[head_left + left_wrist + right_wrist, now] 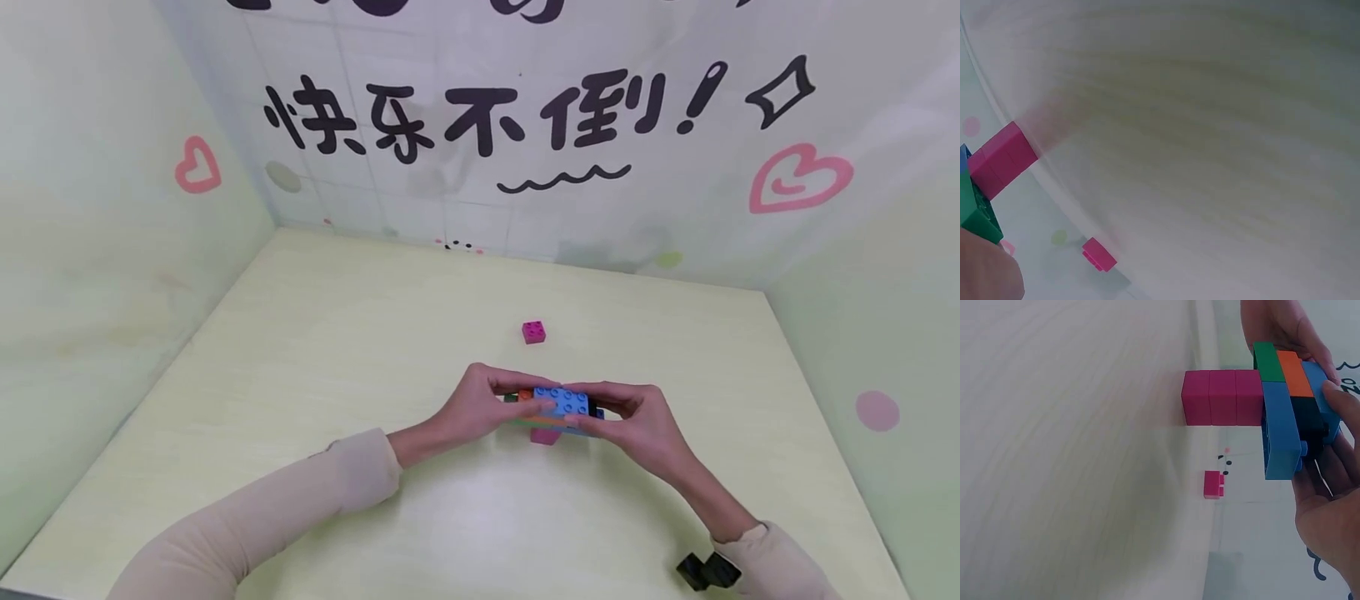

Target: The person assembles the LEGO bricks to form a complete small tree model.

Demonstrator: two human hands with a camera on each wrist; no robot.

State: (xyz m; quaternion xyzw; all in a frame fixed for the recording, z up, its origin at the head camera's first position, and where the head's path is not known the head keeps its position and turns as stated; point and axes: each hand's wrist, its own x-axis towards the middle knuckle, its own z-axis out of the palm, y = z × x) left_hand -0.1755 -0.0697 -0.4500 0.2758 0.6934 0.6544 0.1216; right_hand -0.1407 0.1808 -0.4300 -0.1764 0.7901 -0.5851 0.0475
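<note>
My left hand [476, 404] and my right hand [643, 421] grip a stack of toy building bricks [1279, 403] from its two sides, fingers behind and thumbs in front. On top is a blue brick [562, 402] with its studs facing up. Below it lie an orange brick [1294, 374] and a black brick [1305, 414], then a green brick [1267, 362] and another blue brick [1280, 434]. A column of three pink bricks [1222, 397] stands under the middle. In the left wrist view, a left fingertip [988, 269] is right at the green brick.
A loose pink brick [533, 332] sits on the pale table [360, 317] beyond the hands. Beside the right sleeve [776, 560] is a small black object [708, 572]. Printed walls [480, 192] enclose the table at the back and both sides.
</note>
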